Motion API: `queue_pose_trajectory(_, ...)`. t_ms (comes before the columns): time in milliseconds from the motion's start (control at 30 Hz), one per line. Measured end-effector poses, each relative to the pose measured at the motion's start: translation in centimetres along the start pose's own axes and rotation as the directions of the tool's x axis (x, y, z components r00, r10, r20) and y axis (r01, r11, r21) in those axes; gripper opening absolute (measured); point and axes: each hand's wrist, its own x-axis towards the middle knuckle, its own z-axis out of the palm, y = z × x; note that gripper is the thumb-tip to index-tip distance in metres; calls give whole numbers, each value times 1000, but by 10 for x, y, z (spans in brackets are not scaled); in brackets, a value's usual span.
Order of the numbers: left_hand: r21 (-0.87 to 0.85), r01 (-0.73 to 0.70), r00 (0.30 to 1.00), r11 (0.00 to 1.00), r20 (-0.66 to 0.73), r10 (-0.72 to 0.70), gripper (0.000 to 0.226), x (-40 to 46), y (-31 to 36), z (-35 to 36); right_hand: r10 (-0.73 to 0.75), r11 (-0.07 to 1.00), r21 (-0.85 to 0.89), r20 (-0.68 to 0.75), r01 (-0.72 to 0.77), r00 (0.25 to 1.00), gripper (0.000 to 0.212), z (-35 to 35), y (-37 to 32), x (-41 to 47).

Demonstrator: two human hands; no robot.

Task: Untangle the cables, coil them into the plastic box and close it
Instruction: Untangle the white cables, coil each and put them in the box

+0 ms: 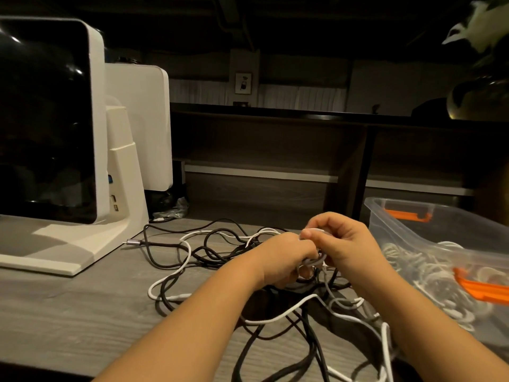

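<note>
Fingers of both hands curl around a small grey coiled cable [314, 261] held above the grey wood-grain desk [68, 312]: the left hand [283, 260] grips the coil from the side while the right hand [338, 244] pinches its top. Beneath them sprawls a tangle of black and white cables [192, 260]. Just right stands the clear plastic box with orange latches [407, 230], open, with coiled cables inside.

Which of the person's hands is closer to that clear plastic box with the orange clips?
Right. The right hand sits just left of the plastic box; the left hand is farther left, beyond it.
</note>
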Motion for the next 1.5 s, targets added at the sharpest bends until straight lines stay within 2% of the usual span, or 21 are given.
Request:
queue_pose_trajectory(100, -35, 11, 996, 999, 85, -8, 16, 1, -1, -1, 146, 979, 139, 45, -151, 988, 9, -1, -2, -1)
queue_pose_trajectory(200, -131, 29, 988, 991, 153, -9, 26, 1, -1, -1, 276, 926, 242, 90, -290, 957, 15, -4, -2, -1)
queue_pose_trajectory(267, -194, 27, 985, 981, 170, 7, 30, 3, -2, -1, 313, 911, 246, 108, -331, 943, 18, -7, -2, 0)
queue_pose_trajectory(333, -164, 12, 988, 986, 155, 13, 28, 4, -2, 1, 308, 920, 222, 98, -322, 946, 19, -7, -1, -1)
queue_pose_trajectory(433, -20, -29, 999, 999, 35, 29, 22, 4, -1, 3, 283, 944, 157, 71, -291, 957, 20, -3, 3, 0)
queue_pose_trajectory(533, 35, -71, 987, 997, -143, 75, 20, 10, -7, 4, 252, 967, -43, 31, -251, 967, 17, -1, 11, 2)
queue_pose_trajectory(667, -55, -110, 918, 992, -388, 80, 13, 16, -12, 3, 220, 932, -314, 88, -182, 972, 17, 4, 15, 1)
queue_pose_trajectory(833, 143, -110, 823, 984, -541, 171, 26, 18, -13, 4, 168, 868, -492, 167, -66, 972, 22, 11, 14, 2)
queue_pose_trajectory(900, 123, -93, 815, 988, -560, 147, 27, 18, -13, 3, 187, 851, -522, 204, -55, 961, 24, 11, 14, 1)
queue_pose_trajectory(1000, -84, -113, 813, 990, -580, 44, 25, 20, -14, -1, 203, 821, -570, 254, -24, 946, 23, 14, 11, -1)
queue_pose_trajectory(1067, -161, -93, 809, 983, -588, -19, 22, 21, -15, -4, 172, 820, -573, 271, 15, 947, 22, 15, 7, -2)
queue_pose_trajectory(1133, -139, -66, 792, 988, -609, -32, 21, 21, -15, -5, 138, 819, -570, 298, 60, 945, 20, 15, 3, -4)
queue_pose_trajectory(1267, 60, 5, 766, 998, -642, 35, 19, 23, -16, -5, 79, 764, -624, 343, 164, 936, 18, 13, 0, -8)
queue_pose_trajectory(1333, 104, 36, 764, 994, -644, 40, 18, 24, -16, -8, 3, 653, -705, 367, 276, 930, 18, 12, -2, -8)
queue_pose_trajectory(1400, 156, 84, 783, 984, -622, 32, 16, 25, -16, -11, -185, 527, -734, 393, 428, 901, 19, 12, -4, -7)
queue_pose_trajectory(1500, 279, 146, 866, 949, -499, 13, 21, 22, -16, -11, -391, 367, -733, 437, 573, 810, 27, 9, -2, -5)
